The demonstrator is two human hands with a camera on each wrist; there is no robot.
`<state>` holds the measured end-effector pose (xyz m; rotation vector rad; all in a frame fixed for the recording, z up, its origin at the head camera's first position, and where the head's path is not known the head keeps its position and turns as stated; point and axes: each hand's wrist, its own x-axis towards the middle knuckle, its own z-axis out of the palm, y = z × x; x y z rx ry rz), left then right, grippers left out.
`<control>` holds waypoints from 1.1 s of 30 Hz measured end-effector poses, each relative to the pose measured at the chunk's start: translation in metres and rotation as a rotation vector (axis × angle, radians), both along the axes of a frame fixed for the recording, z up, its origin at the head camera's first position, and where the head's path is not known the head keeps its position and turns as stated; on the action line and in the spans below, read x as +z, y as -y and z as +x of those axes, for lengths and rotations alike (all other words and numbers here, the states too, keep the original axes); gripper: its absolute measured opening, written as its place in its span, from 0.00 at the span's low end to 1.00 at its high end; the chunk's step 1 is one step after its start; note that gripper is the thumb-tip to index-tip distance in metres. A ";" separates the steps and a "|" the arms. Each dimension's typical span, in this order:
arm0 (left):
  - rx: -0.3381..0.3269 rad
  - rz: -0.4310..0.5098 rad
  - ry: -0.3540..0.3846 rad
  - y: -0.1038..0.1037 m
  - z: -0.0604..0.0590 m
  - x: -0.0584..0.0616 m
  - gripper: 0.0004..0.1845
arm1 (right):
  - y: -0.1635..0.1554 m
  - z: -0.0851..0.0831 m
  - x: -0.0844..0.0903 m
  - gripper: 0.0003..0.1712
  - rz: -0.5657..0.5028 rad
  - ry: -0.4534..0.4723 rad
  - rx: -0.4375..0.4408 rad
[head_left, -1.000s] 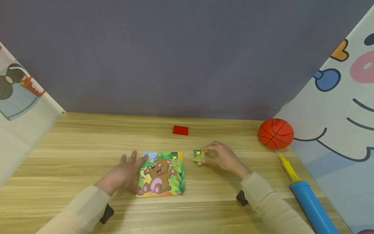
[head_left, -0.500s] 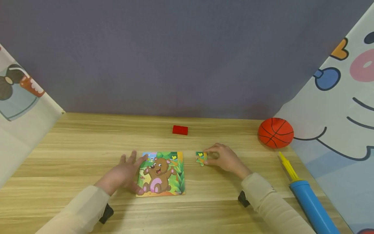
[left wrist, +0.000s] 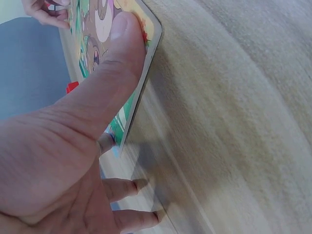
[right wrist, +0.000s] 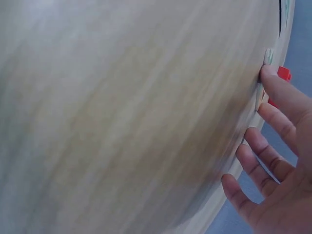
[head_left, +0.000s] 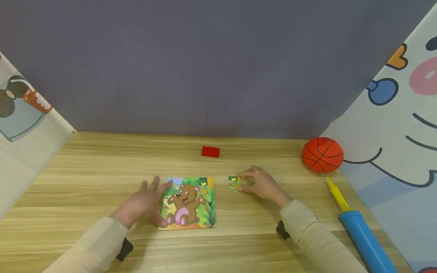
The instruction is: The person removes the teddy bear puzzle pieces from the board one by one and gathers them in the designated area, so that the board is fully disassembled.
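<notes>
A square bear-picture puzzle board [head_left: 187, 203] lies flat on the table. My left hand [head_left: 143, 203] spreads across its left edge, thumb on the near corner and index finger at the far corner. In the left wrist view the thumb [left wrist: 127, 44] rests on top of the board, while two other fingers reach down to the table beyond it. To the right of the board, my right hand [head_left: 261, 184] pinches a small puzzle piece [head_left: 233, 182] with a duck on it, between thumb and index finger. The piece shows almost edge-on in the right wrist view.
Behind the board lies a red block [head_left: 210, 152]. At the right stand an orange-red ball [head_left: 322, 155] with basketball lines and a blue pump [head_left: 363, 239] with a yellow nozzle. A grey wall [head_left: 205, 68] closes the back, with printed cloth [head_left: 392, 129] at the sides.
The puzzle piece in my right hand has shifted slightly right, away from the board, and is now nearly still. My left hand has kept its place on the board.
</notes>
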<state>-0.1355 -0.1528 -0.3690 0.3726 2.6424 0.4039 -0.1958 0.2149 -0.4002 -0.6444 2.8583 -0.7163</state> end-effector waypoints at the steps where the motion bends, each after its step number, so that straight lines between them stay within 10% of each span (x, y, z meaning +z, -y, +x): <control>1: 0.000 0.003 0.001 0.000 0.000 0.000 0.67 | 0.000 0.000 0.000 0.29 -0.002 0.004 0.003; 33: 0.018 0.023 0.009 0.001 0.002 -0.001 0.68 | 0.053 0.029 0.014 0.24 -0.191 0.135 -0.055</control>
